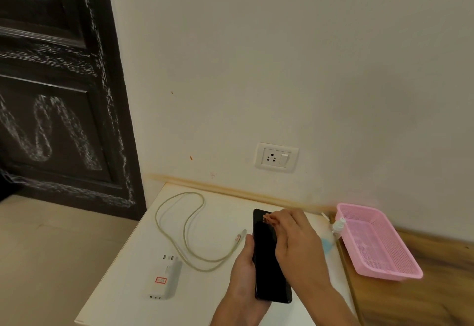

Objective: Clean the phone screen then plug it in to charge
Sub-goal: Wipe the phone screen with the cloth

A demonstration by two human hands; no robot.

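A black phone [266,256] lies screen up over the white table [200,297], with my left hand [245,272] gripping its left edge. My right hand [295,238] rests on the upper part of the screen, its fingers pinched on a small orange-brown cloth [268,218]. A white charger adapter [164,280] lies on the table to the left. Its pale cable [188,225] loops across the table, and the plug end [239,238] lies just left of the phone. A white wall socket [276,157] with a switch sits on the wall above.
A pink plastic basket [400,261] sits on the wooden surface [436,300] to the right. A small spray bottle [339,225] lies by its left rim, beside a blue patch [326,245]. A dark door [51,95] with chalk marks stands at the left.
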